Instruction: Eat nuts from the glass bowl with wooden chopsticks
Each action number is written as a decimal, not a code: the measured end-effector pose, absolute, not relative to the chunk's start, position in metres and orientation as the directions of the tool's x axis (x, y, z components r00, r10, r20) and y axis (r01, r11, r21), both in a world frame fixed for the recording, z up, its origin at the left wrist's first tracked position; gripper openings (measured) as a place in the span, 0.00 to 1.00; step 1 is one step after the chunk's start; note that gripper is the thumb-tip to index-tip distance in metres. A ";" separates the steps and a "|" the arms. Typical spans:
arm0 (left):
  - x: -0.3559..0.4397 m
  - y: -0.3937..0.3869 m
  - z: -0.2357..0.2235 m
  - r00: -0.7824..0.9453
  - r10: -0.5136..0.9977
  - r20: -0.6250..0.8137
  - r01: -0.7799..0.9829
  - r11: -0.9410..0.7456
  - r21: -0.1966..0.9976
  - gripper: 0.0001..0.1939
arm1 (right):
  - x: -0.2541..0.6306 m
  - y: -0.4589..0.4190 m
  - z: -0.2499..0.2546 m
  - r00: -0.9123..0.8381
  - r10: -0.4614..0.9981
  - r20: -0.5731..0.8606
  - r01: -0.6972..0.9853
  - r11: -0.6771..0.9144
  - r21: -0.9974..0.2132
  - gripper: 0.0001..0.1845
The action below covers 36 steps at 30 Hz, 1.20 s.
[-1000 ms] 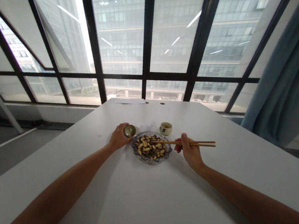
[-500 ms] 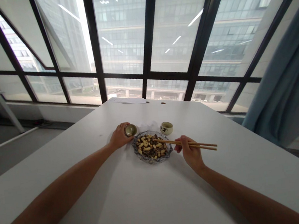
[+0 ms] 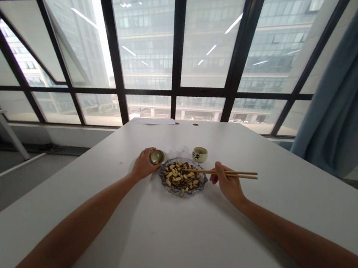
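Note:
A clear glass dish [image 3: 185, 194] with a scalloped rim stands in the middle, filled with peanuts [image 3: 176, 179] in their shells and dark striped seeds. My right hand [image 3: 229, 185], on the dish's right, is closed around a pair of wooden chopsticks [image 3: 242, 174]. Their tips reach in over the nuts; whether they pinch one I cannot tell. At the dish's upper left, my left hand [image 3: 144, 163] is wrapped round a small greenish cup [image 3: 157, 156], tilted with its mouth toward me. A second cup [image 3: 199, 154], pale with dark characters, stands upright behind the dish's right side.
The white table [image 3: 184, 244] stretches to the windows. Something crumpled and whitish [image 3: 178, 152] lies behind the dish. At the far edge are paper sheets [image 3: 152, 121] and a small round brown piece [image 3: 195, 124]. A blue curtain [image 3: 332, 105] hangs on the right.
The chopsticks have shifted slightly left, their tips still among the peanuts. My left hand and its cup have stayed in place.

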<state>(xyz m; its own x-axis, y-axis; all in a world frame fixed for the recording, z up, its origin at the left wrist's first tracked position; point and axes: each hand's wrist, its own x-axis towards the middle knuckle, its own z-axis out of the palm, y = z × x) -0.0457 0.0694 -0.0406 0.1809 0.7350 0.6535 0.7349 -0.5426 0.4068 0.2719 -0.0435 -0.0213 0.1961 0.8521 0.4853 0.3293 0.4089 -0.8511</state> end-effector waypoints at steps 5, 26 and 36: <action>-0.045 0.068 -0.040 0.183 0.739 0.648 0.734 -0.542 0.410 0.32 | 0.272 -0.041 -0.024 0.197 0.855 0.479 0.282 0.419 -0.863 0.34; -0.044 0.068 -0.039 0.193 0.734 0.652 0.746 -0.541 0.389 0.32 | 0.270 -0.045 -0.024 0.140 0.836 0.531 0.290 0.479 -0.829 0.30; -0.043 0.066 -0.037 0.244 0.698 0.673 0.754 -0.573 0.321 0.32 | 0.280 -0.044 -0.034 0.032 0.818 0.575 0.440 0.505 -0.743 0.26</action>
<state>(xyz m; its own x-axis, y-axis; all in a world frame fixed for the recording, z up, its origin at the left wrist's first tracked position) -0.0427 0.0656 -0.0373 0.2439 0.6982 0.6730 0.7538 -0.5731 0.3214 0.2798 -0.0443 -0.0340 0.0321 0.8177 0.5748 0.4398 0.5049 -0.7428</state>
